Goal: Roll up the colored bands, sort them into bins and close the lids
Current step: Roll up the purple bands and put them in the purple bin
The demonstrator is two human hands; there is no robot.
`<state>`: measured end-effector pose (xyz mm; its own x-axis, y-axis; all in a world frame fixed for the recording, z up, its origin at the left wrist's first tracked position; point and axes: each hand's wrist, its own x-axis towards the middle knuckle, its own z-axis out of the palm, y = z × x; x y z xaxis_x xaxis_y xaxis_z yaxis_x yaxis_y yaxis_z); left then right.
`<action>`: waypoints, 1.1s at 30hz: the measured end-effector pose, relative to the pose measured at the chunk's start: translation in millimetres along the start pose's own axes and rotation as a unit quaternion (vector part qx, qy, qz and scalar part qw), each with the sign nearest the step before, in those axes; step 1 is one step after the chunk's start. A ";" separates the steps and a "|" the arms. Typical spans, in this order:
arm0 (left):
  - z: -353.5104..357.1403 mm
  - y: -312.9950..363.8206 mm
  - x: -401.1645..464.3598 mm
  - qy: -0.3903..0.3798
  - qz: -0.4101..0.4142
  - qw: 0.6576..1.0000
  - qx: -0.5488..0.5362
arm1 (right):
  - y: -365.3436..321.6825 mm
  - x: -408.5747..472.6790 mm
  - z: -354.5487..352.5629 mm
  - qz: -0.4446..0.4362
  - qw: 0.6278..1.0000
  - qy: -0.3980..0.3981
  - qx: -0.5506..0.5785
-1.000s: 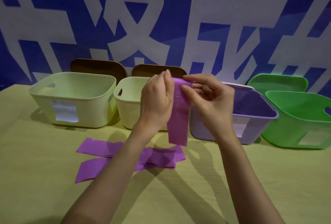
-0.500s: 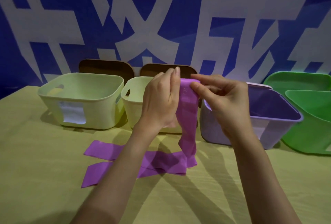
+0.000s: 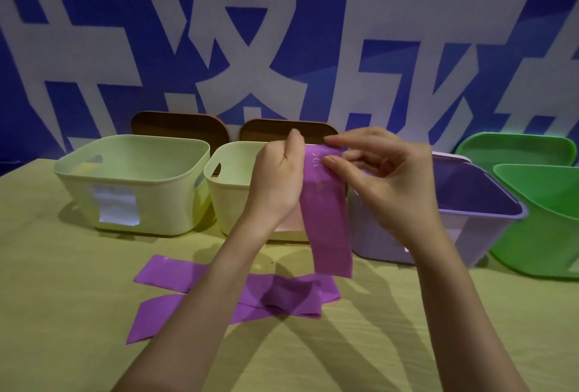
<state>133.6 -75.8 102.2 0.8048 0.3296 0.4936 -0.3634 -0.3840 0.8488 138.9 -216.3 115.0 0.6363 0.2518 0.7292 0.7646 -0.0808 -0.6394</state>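
Observation:
A purple band (image 3: 327,213) hangs straight down in front of the bins, held up by its top end. My left hand (image 3: 277,181) pinches its upper left edge and my right hand (image 3: 385,178) pinches its upper right edge with thumb and fingers. The band's lower end hangs just above more purple band (image 3: 282,294) lying flat and crossed on the yellow-green table. Behind stand two pale green bins (image 3: 138,184) (image 3: 232,197), a purple bin (image 3: 476,213) and a green bin (image 3: 545,228), all with open tops.
Two brown lids (image 3: 178,125) (image 3: 275,129) lean against the blue-and-white wall behind the pale bins. A green lid (image 3: 513,147) stands behind the green bin, and a pale lid edge (image 3: 451,156) shows behind the purple bin.
The band's hanging end has lifted a little off the pile on the table. Both hands keep hold of its top end; my view has shifted slightly.

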 end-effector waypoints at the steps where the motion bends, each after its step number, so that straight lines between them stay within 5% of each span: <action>1: -0.4 -0.3 -0.7 0.001 0.015 1.000 0.021 | 1.0 0.0 0.0 0.001 1.000 0.003 -0.005; 8: -0.8 -7.2 -4.1 0.052 0.180 0.971 0.152 | 0.3 -1.9 3.7 0.065 0.997 0.046 -0.004; 15: -2.2 -3.2 -5.7 0.069 0.149 0.979 0.118 | -4.8 -3.5 4.0 0.047 0.999 0.007 -0.018; 22: -7.0 0.1 0.3 0.013 0.013 1.000 0.010 | -5.6 -3.4 0.5 -0.002 0.999 -0.022 -0.039; 28: -6.3 -2.9 -3.6 0.068 0.197 0.951 0.230 | -3.0 -3.1 -0.5 0.017 0.998 0.004 -0.060; 33: -4.7 -7.7 -2.2 0.083 0.243 0.940 0.225 | -6.3 -3.0 0.1 0.046 0.998 0.010 -0.036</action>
<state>132.4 -69.5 95.5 0.4973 0.1358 0.8569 -0.4049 -0.8372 0.3677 132.2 -216.5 116.9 0.7052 0.2203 0.6739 0.7081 -0.1717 -0.6849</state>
